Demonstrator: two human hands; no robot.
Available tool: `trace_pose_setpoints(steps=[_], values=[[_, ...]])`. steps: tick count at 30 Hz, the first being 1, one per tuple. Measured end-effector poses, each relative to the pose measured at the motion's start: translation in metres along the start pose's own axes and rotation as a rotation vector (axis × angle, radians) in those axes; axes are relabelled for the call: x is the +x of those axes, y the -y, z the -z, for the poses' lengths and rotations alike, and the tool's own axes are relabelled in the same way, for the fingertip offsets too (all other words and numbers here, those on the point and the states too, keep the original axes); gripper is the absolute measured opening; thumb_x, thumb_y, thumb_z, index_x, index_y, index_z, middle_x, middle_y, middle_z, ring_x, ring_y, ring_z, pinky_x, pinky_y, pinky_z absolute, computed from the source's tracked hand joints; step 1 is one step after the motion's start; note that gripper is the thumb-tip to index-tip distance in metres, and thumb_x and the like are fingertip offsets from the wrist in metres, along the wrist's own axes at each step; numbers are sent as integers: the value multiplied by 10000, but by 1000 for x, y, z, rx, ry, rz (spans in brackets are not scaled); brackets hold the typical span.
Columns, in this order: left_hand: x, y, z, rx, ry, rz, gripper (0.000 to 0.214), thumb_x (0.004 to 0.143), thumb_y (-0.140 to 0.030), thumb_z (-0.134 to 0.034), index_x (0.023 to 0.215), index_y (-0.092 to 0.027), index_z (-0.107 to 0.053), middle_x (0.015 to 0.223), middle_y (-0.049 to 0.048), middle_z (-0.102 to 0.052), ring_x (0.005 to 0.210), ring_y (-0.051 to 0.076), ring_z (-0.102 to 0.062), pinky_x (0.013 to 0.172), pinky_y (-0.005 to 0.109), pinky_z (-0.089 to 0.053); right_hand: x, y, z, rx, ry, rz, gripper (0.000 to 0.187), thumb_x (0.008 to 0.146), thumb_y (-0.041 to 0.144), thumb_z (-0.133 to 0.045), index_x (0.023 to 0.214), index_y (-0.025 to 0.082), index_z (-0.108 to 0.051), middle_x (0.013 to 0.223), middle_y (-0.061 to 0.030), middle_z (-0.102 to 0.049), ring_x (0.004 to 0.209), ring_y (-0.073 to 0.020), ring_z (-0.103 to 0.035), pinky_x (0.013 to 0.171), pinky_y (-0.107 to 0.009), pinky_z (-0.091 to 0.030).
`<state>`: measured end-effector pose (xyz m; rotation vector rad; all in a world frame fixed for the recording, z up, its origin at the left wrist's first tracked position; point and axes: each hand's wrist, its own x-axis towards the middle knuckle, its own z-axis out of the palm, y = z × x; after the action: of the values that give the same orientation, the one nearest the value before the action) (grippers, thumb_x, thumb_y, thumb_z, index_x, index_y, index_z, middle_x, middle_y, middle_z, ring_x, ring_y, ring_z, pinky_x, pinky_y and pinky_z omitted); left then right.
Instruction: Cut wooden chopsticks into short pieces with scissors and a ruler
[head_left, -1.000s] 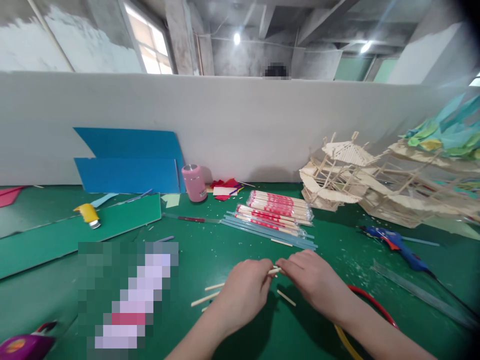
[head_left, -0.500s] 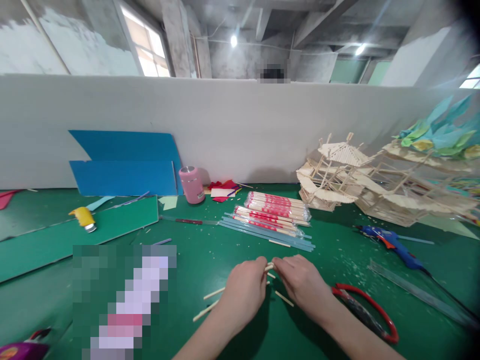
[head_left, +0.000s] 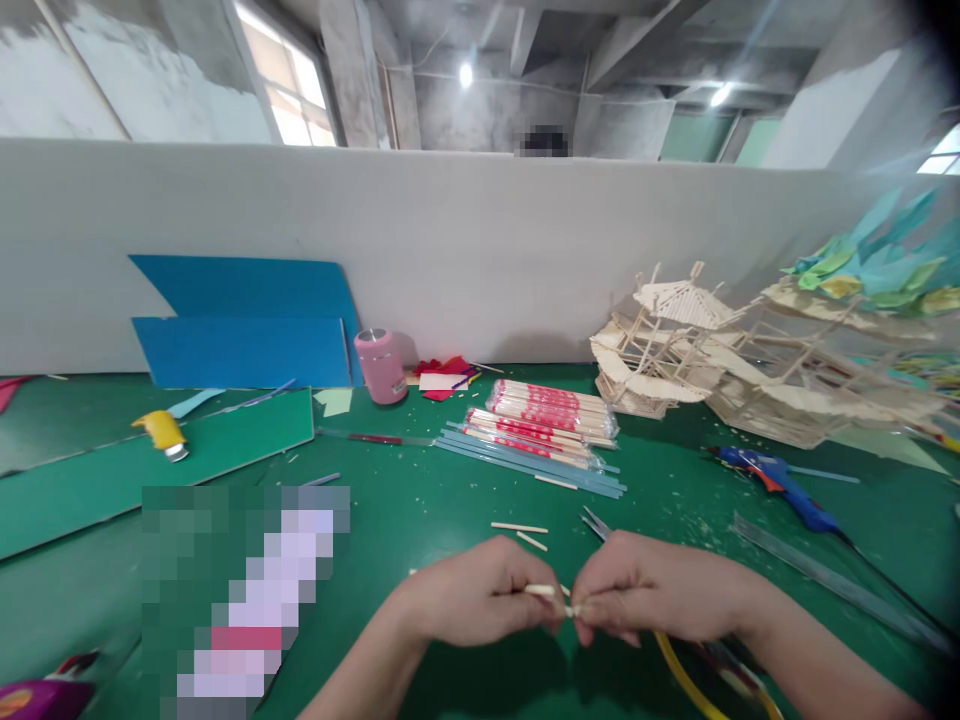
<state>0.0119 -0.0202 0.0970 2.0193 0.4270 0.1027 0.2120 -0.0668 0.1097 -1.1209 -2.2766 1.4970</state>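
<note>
Low in the middle of the view, my left hand [head_left: 480,603] and my right hand [head_left: 645,588] meet fingertip to fingertip over the green table [head_left: 420,510]. Both are closed in a pinch on a short pale wooden stick [head_left: 551,592] that bridges the small gap between them. Two loose stick pieces [head_left: 519,527] lie on the table just beyond my hands. A tool with a yellow and a red handle [head_left: 686,680] lies under my right wrist, its metal tip [head_left: 595,521] poking out beyond my knuckles.
Wrapped chopstick packs [head_left: 551,415] and blue strips [head_left: 540,465] lie ahead. A pink cup [head_left: 381,366] and blue boards [head_left: 244,320] stand by the white wall. A stick-built model [head_left: 750,365] fills the right; a blue glue gun [head_left: 776,477], a ruler [head_left: 832,580] and a yellow lighter [head_left: 161,432] lie around.
Both hands have drawn back toward me and lifted a stick off the table, now pinched between them. The stick pieces they were handling now lie uncovered beyond them.
</note>
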Motion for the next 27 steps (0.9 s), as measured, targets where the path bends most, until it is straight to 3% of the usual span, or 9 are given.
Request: trace_pose_setpoints(steps=[2, 6, 9, 11, 13, 18, 22, 24, 27], values=[[1, -4, 0, -135, -17, 4, 261, 825, -269, -390, 774, -142, -613, 626, -11, -507, 569, 90, -427, 529, 185, -328, -2, -2, 2, 252, 24, -12, 309, 842, 360, -401, 842, 160, -636, 528, 51, -423, 487, -68, -407, 497, -181, -325], [3, -6, 0, -339, -112, 51, 278, 813, -337, -430, 725, -128, -590, 560, -38, -425, 515, 68, -356, 483, 178, -280, -9, -20, -1, 520, -46, 50, 347, 791, 430, -463, 754, 136, -642, 486, 54, -397, 419, -59, -327, 432, -190, -249], [3, -1, 1, -469, -248, 99, 308, 811, -378, -430, 681, -128, -555, 497, -64, -342, 452, 55, -273, 428, 184, -196, -17, -30, 1, 586, -251, 120, 403, 769, 505, -448, 666, 149, -607, 430, 68, -341, 398, -67, -274, 426, -207, -227], [4, 4, 1, -569, -299, 91, 302, 809, -383, -435, 686, -129, -544, 482, -72, -314, 446, 55, -252, 428, 192, -174, -17, -33, 2, 456, -412, 52, 376, 810, 474, -401, 736, 164, -599, 454, 64, -359, 432, -80, -308, 457, -213, -260], [6, 6, 0, -653, -314, 62, 287, 803, -379, -451, 694, -130, -542, 479, -76, -304, 450, 56, -245, 438, 196, -173, -11, -35, -3, 190, -478, -69, 329, 852, 404, -359, 829, 180, -598, 528, 41, -439, 500, -98, -394, 502, -221, -310], [10, 7, -2, -687, -329, 91, 269, 799, -371, -461, 740, -127, -557, 480, -80, -314, 447, 54, -232, 442, 205, -170, 12, -53, -39, -445, -647, -146, 254, 853, 269, -387, 730, 219, -604, 707, -8, -539, 715, -155, -492, 641, -272, -387], [11, 7, -3, -655, -393, 150, 274, 805, -382, -446, 740, -133, -539, 467, -88, -276, 446, 54, -222, 442, 202, -165, 11, -62, -52, -608, -738, -210, 178, 815, 226, -445, 916, 219, -590, 793, -42, -544, 758, -182, -504, 660, -309, -425], [12, 6, -4, -639, -426, 176, 281, 810, -393, -432, 748, -136, -528, 481, -86, -267, 453, 53, -221, 448, 199, -166, -2, -65, -49, -636, -815, -221, 232, 815, 229, -438, 1014, 210, -555, 880, -64, -553, 819, -196, -512, 710, -338, -434], [13, 4, -3, -649, -472, 168, 271, 818, -383, -421, 743, -138, -509, 520, -71, -310, 464, 52, -236, 453, 202, -170, -34, -76, -48, -612, -957, -317, 221, 827, 266, -402, 980, 217, -554, 925, -62, -566, 858, -198, -534, 733, -338, -451]])
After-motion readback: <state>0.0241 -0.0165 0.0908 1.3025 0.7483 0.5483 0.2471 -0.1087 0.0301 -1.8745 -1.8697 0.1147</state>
